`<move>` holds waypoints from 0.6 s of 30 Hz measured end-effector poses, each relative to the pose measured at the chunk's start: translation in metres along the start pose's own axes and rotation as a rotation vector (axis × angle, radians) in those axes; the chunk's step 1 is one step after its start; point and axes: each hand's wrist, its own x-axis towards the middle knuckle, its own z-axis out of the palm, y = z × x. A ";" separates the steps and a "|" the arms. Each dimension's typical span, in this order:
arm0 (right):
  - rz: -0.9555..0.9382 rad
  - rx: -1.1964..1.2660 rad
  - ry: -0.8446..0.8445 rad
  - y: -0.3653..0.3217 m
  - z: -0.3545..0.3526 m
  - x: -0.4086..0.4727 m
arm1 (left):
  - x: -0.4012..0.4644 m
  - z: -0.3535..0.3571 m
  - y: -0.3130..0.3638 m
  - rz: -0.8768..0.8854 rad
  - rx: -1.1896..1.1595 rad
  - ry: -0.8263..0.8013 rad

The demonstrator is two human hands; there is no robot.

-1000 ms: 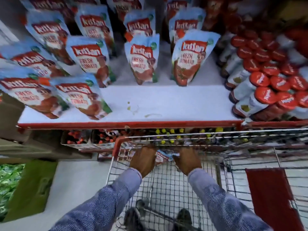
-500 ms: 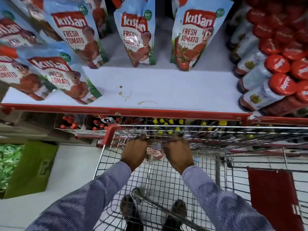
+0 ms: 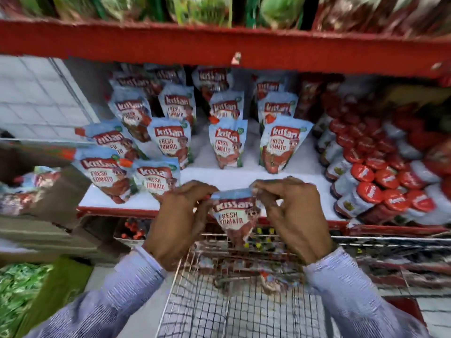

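**Ketchup pouch (image 3: 235,215) held by its top edge above the cart (image 3: 207,311)**

You hold the pouch upright in front of you with both hands, its printed face turned toward you. Your left hand (image 3: 181,223) pinches the top left corner and your right hand (image 3: 292,215) pinches the top right corner. Each grip is closed down on the thin top seam, with the fingers curled in over it. Below your fingers the pouch hangs free. Its narrow bottom end sits in front of the cart's far rim, and its upper part sits against the red lip of the shelf (image 3: 244,178).

The cart is a wire one, directly under your wrists. A small red and blue packet (image 3: 271,281) lies on its floor, too blurred to identify.

On the white shelf behind your hands, rows of matching pouches (image 3: 170,142) stand upright, and those at the left end lean over. To the right of them, jars with red lids (image 3: 380,181) lie stacked on their sides. The upper shelf (image 3: 219,42) carries green and dark packets, all blurred. At the lower left, green packets (image 3: 17,284) fill a green box.
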 end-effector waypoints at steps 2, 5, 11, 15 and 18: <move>-0.003 0.032 0.056 -0.004 -0.001 0.018 | 0.021 -0.009 -0.001 -0.001 0.034 0.020; -0.005 0.053 0.066 -0.004 0.008 0.042 | 0.047 -0.007 -0.011 -0.024 0.082 0.007; 0.151 0.033 -0.065 0.017 0.039 0.065 | 0.068 0.016 -0.031 -0.120 0.092 -0.053; 0.154 0.097 -0.078 0.024 0.043 0.070 | 0.072 0.017 -0.030 -0.149 0.087 -0.048; 0.125 0.155 -0.067 0.033 0.031 0.059 | 0.063 0.015 -0.026 -0.130 0.207 -0.013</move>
